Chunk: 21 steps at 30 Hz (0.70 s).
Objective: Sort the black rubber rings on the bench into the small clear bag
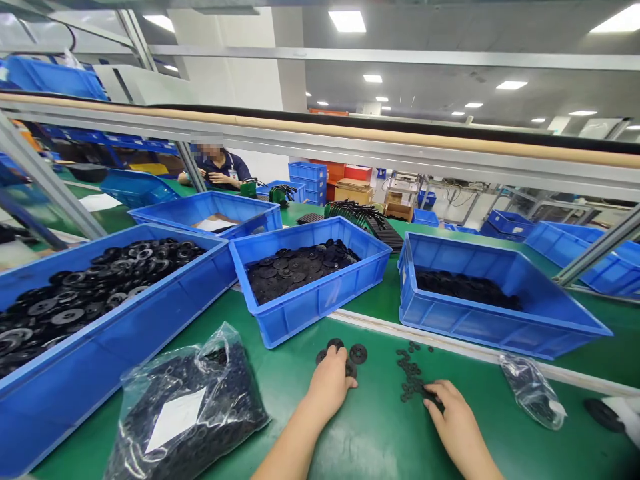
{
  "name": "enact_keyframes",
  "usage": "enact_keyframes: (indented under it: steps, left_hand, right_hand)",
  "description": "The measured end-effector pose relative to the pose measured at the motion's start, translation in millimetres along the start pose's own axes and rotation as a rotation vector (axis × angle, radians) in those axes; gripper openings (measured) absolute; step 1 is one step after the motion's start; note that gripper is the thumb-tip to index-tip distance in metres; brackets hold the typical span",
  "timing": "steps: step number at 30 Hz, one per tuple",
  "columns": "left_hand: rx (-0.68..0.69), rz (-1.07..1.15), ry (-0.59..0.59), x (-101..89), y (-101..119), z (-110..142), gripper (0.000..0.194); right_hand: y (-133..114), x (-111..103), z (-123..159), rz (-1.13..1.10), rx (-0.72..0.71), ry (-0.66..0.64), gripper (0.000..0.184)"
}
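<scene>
Grip: left hand (330,385) curled down over black discs (358,354), how many it holds hidden; right hand (453,417) half-closed at the edge of small black rings (410,377), any hold masked by its fingers.

Place: both on a green workbench (370,447), discs and rings close together.

Beyond: blue crates (310,313) of black discs; a seated co-worker (220,167), partly blocked by a frame rail.
</scene>
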<state>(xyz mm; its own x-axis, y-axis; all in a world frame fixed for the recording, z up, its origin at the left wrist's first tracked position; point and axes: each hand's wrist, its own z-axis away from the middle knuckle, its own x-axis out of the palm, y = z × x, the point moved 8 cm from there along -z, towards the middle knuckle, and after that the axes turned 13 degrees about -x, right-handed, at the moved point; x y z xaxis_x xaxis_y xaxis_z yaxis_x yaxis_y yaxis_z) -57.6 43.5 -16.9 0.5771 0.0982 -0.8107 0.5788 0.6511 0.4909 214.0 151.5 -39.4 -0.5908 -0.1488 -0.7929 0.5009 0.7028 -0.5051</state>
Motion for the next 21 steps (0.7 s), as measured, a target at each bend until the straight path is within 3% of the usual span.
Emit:
enact_keyframes:
  steps: [5, 10, 13, 17, 21]
  left_hand:
    - [-0.009, 0.059, 0.033, -3.6, 2, 2, 0.039]
    - [0.096, 0.355, 0.036, 6.5, 15, 6, 0.023]
    - [0.136, 0.671, -0.192, 31.9, 29, 13, 0.018]
    - [0.042, 1.035, -0.588, 68.0, 42, 27, 0.036]
    - [-0.024, 1.153, -0.648, 74.0, 43, 29, 0.043]
  right_hand:
    - [-1, -3, 0, -0.016, 0.044, 0.006, 0.027]
    - [1, -7, -2, -0.009, 0.023, 0.017, 0.023]
    - [-1, -9, -3, -0.009, 0.004, -0.025, 0.02]
    - [-7, -12, -4, 0.009, 0.039, -0.076, 0.02]
    - [-10, -15, -5, 0.049, 0.096, -0.081, 0.018]
